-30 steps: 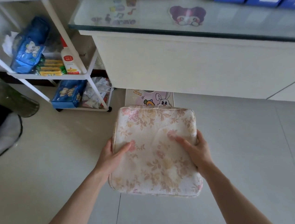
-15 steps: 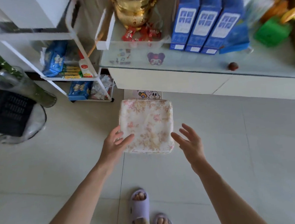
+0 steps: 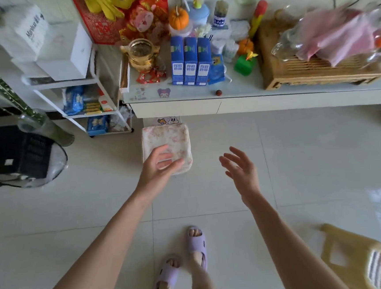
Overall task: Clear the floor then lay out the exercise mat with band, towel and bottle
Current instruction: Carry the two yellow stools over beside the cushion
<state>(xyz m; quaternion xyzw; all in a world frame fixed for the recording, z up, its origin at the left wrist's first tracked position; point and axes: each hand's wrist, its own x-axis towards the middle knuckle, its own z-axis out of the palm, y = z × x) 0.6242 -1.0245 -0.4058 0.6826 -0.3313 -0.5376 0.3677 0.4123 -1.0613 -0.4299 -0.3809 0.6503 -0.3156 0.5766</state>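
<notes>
The fingers of the left hand are hanging loosely spread and slightly curved, released and gripping nothing. They are overlapping the near edge of the cushion in the middle of the frame; whether they are touching the fabric cannot be told. The right hand, right of centre, is fanning its fingers wide with the palm turned inward, also holding nothing and well apart from the cushion.

The cushion is lying flat on the floor. It is a soft, square, padded pad with rounded corners and a piped edge, in pale cloth with a faded pink floral print. Its far edge is sitting against the base of a low white cabinet, just in front of a small cartoon-printed card.

The floor is showing as large glossy pale tiles with thin grout lines, catching window glare at the right. Two lilac foam slippers are standing at the bottom centre. A yellow plastic stool is poking in at the lower right. On the cabinet's glass top, three blue cartons are standing upright beside a gold jar, with a slatted bamboo tray under pink cloth at the upper right. A white wire shelf trolley and a tall glass vase are filling the left.
</notes>
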